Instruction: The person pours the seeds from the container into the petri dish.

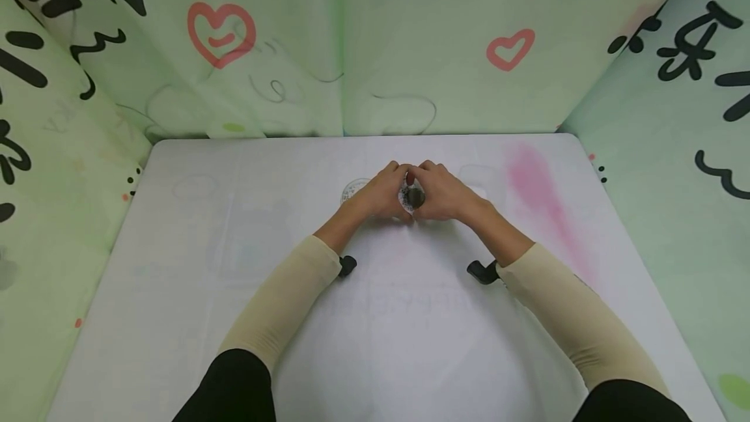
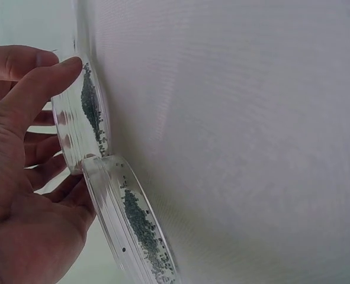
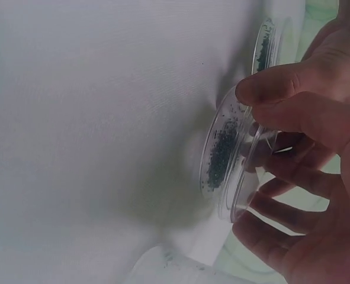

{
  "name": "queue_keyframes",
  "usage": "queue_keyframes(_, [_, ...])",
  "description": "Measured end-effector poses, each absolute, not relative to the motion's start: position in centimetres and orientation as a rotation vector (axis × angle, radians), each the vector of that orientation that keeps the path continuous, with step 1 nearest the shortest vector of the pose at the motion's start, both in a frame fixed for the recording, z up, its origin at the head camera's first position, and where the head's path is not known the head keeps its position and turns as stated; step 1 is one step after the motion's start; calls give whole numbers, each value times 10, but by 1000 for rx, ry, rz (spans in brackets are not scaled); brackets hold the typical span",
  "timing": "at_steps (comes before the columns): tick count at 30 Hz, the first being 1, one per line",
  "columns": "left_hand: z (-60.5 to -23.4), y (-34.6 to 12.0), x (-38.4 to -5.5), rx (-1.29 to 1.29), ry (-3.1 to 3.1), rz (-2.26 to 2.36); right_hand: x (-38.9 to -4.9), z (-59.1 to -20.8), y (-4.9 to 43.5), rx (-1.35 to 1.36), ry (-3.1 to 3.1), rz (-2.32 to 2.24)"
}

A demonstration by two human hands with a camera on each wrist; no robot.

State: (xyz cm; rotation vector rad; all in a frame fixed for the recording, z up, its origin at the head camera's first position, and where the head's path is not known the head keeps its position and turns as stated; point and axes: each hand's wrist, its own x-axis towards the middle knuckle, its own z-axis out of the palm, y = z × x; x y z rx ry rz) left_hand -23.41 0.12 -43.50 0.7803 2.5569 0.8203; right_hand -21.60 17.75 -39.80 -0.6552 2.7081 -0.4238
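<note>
A clear round petri dish (image 1: 413,198) with dark granules in it sits between the two hands near the back of the white table. My left hand (image 1: 383,194) grips its left side, and in the left wrist view the thumb (image 2: 50,80) lies on the dish's near edge with the fingers beyond. From the other side my right hand (image 1: 442,194) holds the same dish (image 3: 222,151). The two hands' thumbs come close together at the near rim. A second petri dish (image 2: 142,231), also with dark granules, rests beside it on the left, partly hidden by my left hand in the head view.
A clear, faint-edged container (image 3: 175,267) stands to the right of the held dish. The white table (image 1: 281,226) bears a pink stain (image 1: 541,194) at its right. Pale green curtains (image 1: 422,31) with drawn hearts and lettering enclose the back and sides.
</note>
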Motion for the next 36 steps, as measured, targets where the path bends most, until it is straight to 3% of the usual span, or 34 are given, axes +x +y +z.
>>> queue_keyframes(22, [-437, -1, -233, 860, 2566, 811, -212, -401, 176, -721, 2708, -455])
queue_keyframes(36, [-431, -9, -216, 852, 2679, 702, -200, -408, 178, -727, 2765, -511])
